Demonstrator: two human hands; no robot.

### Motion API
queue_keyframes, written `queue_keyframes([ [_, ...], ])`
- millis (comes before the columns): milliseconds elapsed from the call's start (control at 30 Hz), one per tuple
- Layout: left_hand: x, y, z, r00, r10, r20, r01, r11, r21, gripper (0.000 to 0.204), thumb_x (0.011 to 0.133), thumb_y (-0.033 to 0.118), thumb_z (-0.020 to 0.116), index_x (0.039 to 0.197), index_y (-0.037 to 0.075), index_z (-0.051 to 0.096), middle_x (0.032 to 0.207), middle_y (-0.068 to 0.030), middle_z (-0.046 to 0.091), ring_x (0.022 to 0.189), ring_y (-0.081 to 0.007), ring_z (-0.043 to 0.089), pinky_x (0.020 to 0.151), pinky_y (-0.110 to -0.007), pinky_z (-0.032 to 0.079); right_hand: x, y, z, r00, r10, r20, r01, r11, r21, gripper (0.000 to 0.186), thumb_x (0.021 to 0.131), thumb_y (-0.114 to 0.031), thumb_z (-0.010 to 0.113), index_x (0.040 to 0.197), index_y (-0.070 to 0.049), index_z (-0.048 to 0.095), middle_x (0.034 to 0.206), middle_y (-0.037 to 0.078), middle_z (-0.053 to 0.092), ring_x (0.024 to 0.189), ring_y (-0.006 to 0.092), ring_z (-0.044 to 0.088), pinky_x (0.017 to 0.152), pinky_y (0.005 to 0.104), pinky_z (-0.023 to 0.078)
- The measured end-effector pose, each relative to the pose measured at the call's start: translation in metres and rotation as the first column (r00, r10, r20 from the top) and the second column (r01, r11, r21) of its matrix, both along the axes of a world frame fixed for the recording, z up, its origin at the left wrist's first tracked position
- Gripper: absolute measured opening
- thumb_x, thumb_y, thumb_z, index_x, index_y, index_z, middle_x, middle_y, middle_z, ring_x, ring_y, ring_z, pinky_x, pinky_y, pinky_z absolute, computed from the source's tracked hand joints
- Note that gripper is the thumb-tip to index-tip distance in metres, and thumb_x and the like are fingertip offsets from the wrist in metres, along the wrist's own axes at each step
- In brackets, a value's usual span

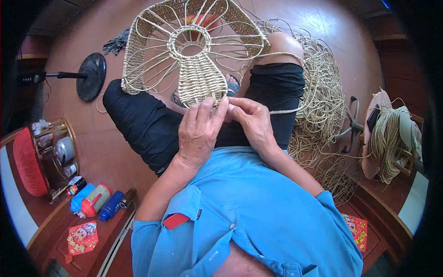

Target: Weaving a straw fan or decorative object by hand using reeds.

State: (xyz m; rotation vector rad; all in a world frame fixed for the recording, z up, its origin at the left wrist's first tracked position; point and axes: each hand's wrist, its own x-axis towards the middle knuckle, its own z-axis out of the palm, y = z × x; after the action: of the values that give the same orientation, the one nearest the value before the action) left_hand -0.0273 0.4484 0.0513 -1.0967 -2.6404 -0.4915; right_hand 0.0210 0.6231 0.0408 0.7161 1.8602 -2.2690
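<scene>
Reddish-brown flooring (99, 154) surrounds a seated person in a blue shirt (263, 194) and black trousers (277, 92), with a pale woven piece (200, 76) above the lap, between the knees. It has 1 solid panel, 1 small ring above that panel and spokes fanning out to a tall braided outer band. At the panel's lower edge, the left hand (198, 134) has its fingers bent over the weave, gripping it; its thumb is hidden. Beside it, the right hand (254, 122) has thumb and forefinger closed in a pinch on the panel's lower right corner; whether they also grip a loose end cannot be told. A cord strand (284, 111) runs rightward from behind that hand.

Right of the woven piece lies a tangled cord heap (323, 92), with a cord coil (390, 143) farther right. Left of it stand a round black base (91, 77) and, nearer, a crumpled grey cloth (116, 41).
</scene>
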Motion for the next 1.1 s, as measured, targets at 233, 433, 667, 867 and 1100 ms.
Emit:
queue_keyframes([
  [233,0.000,0.001,-0.003,0.999,0.032,0.015,-0.032,0.999,0.038,0.058,0.083,0.009,0.079,0.140,0.021,0.073,0.116,-0.0023,0.065,0.099,-0.0234,0.064,0.085,-0.037,0.058,-0.005,-0.007,-0.010,0.993,-0.115,0.013,0.115,0.972,-0.205,0.031,0.107,-0.019,0.070,0.128,0.003,0.074,0.107,0.005,0.076,0.093,0.0103,0.070,0.082,0.0257,0.059],
  [433,-0.002,0.000,-0.003,0.998,0.031,0.060,-0.036,0.996,0.086,0.057,0.082,0.007,0.079,0.137,0.019,0.074,0.115,-0.0024,0.065,0.098,-0.0247,0.065,0.084,-0.039,0.057,-0.012,-0.004,-0.022,0.998,-0.055,-0.023,0.052,0.993,-0.104,0.020,0.107,-0.014,0.069,0.116,0.003,0.074,0.100,0.004,0.075,0.085,0.0084,0.069,0.074,0.0251,0.058],
  [667,-0.009,0.000,-0.003,0.957,0.024,0.290,-0.108,0.955,0.277,0.046,0.087,0.000,0.075,0.131,0.012,0.074,0.113,-0.0070,0.068,0.097,-0.0275,0.067,0.084,-0.042,0.056,-0.021,-0.002,-0.029,0.999,-0.050,0.007,0.049,0.993,0.104,0.016,0.105,-0.011,0.070,0.114,0.001,0.075,0.085,0.001,0.074,0.074,0.0077,0.069,0.063,0.0237,0.054],
  [867,-0.006,-0.001,-0.002,0.918,0.032,0.395,-0.191,0.909,0.370,0.047,0.090,0.000,0.074,0.136,0.010,0.070,0.110,-0.0089,0.069,0.088,-0.0245,0.068,0.084,-0.040,0.056,-0.020,0.003,-0.018,0.999,-0.035,0.042,0.041,0.987,-0.157,0.016,0.103,-0.010,0.071,0.113,0.002,0.074,0.099,0.008,0.079,0.082,0.0119,0.075,0.073,0.0255,0.058],
  [1100,-0.006,-0.001,-0.003,0.909,0.041,0.414,-0.211,0.902,0.375,0.057,0.089,-0.004,0.075,0.143,0.011,0.065,0.108,-0.0073,0.071,0.085,-0.0204,0.067,0.083,-0.037,0.057,-0.022,0.001,-0.009,0.981,-0.128,0.148,0.191,0.789,-0.584,0.021,0.102,-0.010,0.072,0.120,-0.001,0.068,0.111,0.010,0.076,0.095,0.0164,0.076,0.092,0.0330,0.064],
])
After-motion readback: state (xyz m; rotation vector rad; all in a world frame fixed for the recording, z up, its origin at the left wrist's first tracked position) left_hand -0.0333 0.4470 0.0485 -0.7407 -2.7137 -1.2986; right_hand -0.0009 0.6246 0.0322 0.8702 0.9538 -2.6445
